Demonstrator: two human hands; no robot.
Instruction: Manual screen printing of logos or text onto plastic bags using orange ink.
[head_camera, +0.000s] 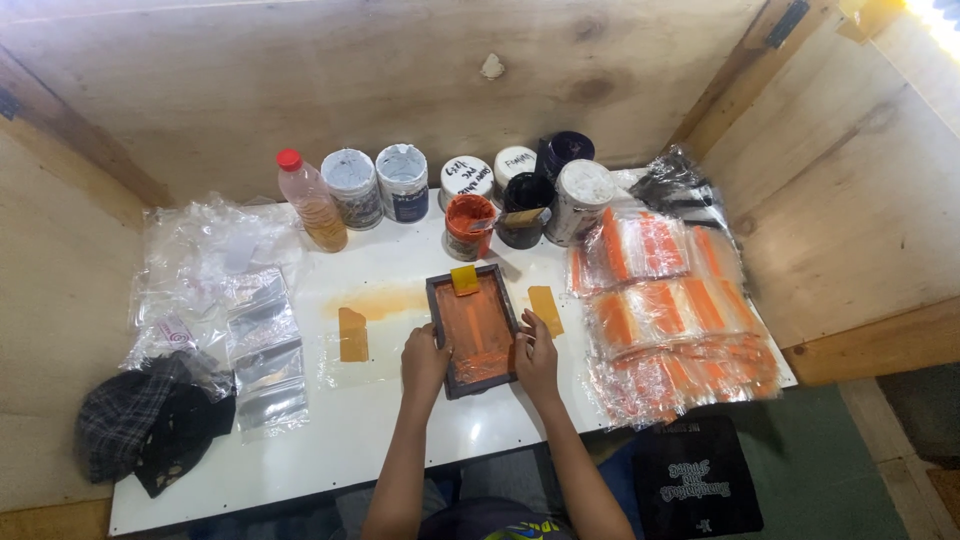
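A: Head view: a person is sitting at a white table (330, 440) inside plywood walls, both hands pressing on a small dark screen frame (473, 330) near the table's middle, its mesh coated orange.

B: How is the frame likely handling?

A: It is looking light and rigid at the wooden edges, while the mesh is looking thin, wet with ink and easy to smear. The bare side rails are looking like the safest hold.

B: And the hands?

A: The left hand (424, 362) is gripping the left rail, fingers curled narrow over it. The right hand (537, 355) is bracing the right rail, fingers slightly spread. To the right, printed bags (670, 320) are lying stacked; behind, ink jars (470, 195) are standing beside a bottle (312, 203).
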